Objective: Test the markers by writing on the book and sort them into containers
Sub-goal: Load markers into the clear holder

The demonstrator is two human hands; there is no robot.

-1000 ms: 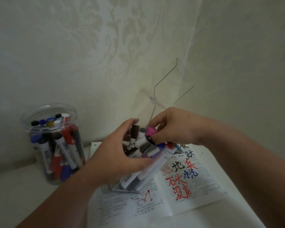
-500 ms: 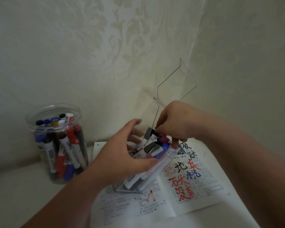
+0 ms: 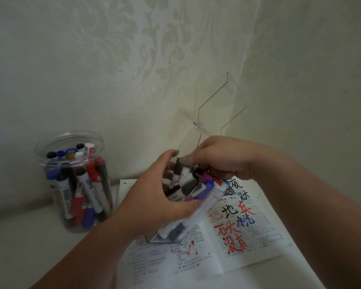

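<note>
A clear plastic box (image 3: 168, 237) stands tilted on the open book (image 3: 256, 249), its hinged lid (image 3: 223, 101) swung up against the wall. Several markers (image 3: 204, 193) lie inside, caps toward the opening. My left hand (image 3: 154, 197) grips the box round its side, thumb on the front wall. At the box's mouth my right hand (image 3: 223, 157) has its fingers curled down onto the marker tops, pinching a black-capped marker (image 3: 198, 171) next to a pink-capped marker (image 3: 206, 176). The book's pages carry red, black and blue test writing.
A round clear jar (image 3: 75, 184) without a lid stands to the left by the wall, holding several red, blue and black markers. Patterned walls meet in a corner right behind the box. The book lies on a pale surface (image 3: 25, 243).
My right hand has pushed the pink-capped marker down into the box and shifted up to the box's mouth. The left hand keeps its hold on the tilted box.
</note>
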